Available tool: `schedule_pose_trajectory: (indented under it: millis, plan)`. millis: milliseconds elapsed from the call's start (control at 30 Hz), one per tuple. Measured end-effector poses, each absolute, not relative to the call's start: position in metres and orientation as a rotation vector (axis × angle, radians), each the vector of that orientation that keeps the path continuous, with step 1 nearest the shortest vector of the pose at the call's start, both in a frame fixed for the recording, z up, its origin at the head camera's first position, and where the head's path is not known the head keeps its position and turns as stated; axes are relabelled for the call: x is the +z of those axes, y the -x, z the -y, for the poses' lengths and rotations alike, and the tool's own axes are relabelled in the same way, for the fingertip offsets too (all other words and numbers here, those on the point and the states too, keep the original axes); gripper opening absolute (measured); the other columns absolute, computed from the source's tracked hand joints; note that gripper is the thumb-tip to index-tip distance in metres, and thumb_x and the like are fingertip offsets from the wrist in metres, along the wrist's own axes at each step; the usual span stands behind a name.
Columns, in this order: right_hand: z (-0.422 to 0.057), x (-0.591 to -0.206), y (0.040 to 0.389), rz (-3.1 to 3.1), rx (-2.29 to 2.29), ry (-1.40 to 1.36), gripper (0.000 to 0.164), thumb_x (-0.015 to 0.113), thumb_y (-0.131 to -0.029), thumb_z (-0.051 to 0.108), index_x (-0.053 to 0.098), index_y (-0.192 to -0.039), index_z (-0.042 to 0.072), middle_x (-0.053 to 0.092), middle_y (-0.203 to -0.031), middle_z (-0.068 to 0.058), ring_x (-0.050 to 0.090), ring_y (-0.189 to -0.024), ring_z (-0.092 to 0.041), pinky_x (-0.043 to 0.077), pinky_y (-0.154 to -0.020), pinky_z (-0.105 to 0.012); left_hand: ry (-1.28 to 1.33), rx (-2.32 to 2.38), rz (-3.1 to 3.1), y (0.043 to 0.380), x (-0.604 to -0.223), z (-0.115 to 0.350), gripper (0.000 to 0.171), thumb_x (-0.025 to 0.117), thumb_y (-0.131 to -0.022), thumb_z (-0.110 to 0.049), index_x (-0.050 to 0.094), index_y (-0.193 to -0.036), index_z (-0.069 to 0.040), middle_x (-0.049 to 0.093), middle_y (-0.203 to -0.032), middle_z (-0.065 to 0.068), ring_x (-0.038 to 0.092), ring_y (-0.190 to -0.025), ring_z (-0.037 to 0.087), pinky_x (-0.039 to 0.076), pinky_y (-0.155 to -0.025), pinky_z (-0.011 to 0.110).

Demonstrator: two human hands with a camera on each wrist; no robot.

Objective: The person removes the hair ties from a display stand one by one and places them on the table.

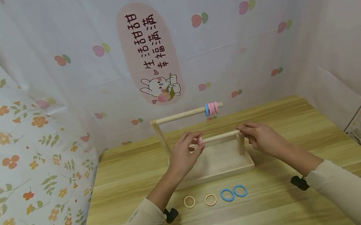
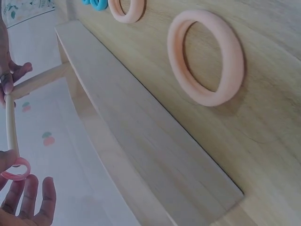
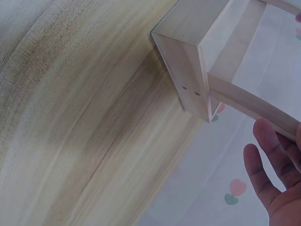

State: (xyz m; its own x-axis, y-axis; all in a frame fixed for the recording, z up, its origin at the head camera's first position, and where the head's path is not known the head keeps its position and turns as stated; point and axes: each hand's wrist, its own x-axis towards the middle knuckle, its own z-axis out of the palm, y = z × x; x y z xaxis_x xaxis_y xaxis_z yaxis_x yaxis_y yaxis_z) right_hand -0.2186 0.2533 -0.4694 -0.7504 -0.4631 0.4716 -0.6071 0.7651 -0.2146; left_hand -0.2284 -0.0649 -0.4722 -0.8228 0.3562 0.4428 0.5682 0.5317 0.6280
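Head view: a wood-grain table (image 1: 273, 208) spans the lower frame before a printed cloth (image 1: 214, 56); at center, the left hand (image 1: 184, 154) pinches a pink ring (image 1: 200, 141) at a rod's (image 1: 219, 136) left tip, the right hand (image 1: 263, 138) gripping the post (image 1: 241, 145) at its other end. Left wrist view: ring at lower left, remaining fingers spread. Right wrist view: two fingers extend beside the post, right.

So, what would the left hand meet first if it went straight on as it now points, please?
Most likely the lower rod: its free end lies right at the pink ring that the left hand pinches, though the views leave unclear whether the ring encircles it.
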Motion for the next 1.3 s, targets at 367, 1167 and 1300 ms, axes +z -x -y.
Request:
schedule_pose_trajectory:
  millis: [367, 1167, 1300]
  plan:
    - [-0.254, -0.468, 0.219, 2.575, 0.515, -0.823, 0.038, 0.072, -0.096, -0.014, 0.076, -0.133, -0.007, 0.075, -0.104, -0.014, 0.061, -0.072, -0.019, 0.054, -0.063, -0.035, 0.730, -1.230, 2.523, 0.223, -0.473, 0.072, 0.021, 0.083, -0.101, -0.008, 0.067, -0.115, -0.007, 0.078, -0.115, 0.010, 0.079, -0.108, 0.026, 0.070, -0.083, 0.039]
    - [-0.253, -0.466, 0.218, 2.591, 0.506, -0.821, 0.038, 0.072, -0.096, -0.014, 0.075, -0.134, -0.008, 0.075, -0.104, -0.014, 0.062, -0.072, -0.017, 0.055, -0.062, -0.033, 0.752, -1.245, 2.567, 0.212, -0.475, 0.085, 0.005, 0.081, -0.100, -0.004, 0.076, -0.102, -0.005, 0.078, -0.129, 0.012, 0.079, -0.103, 0.023, 0.064, -0.077, 0.016]
    - [-0.253, -0.465, 0.217, 2.588, 0.508, -0.819, 0.038, 0.072, -0.097, -0.013, 0.075, -0.134, -0.008, 0.076, -0.107, -0.015, 0.063, -0.072, -0.017, 0.054, -0.061, -0.032, 0.739, -1.233, 2.594, 0.211, -0.474, 0.085, 0.004, 0.082, -0.099, -0.005, 0.078, -0.101, -0.005, 0.079, -0.130, 0.010, 0.079, -0.105, 0.022, 0.064, -0.078, 0.017]
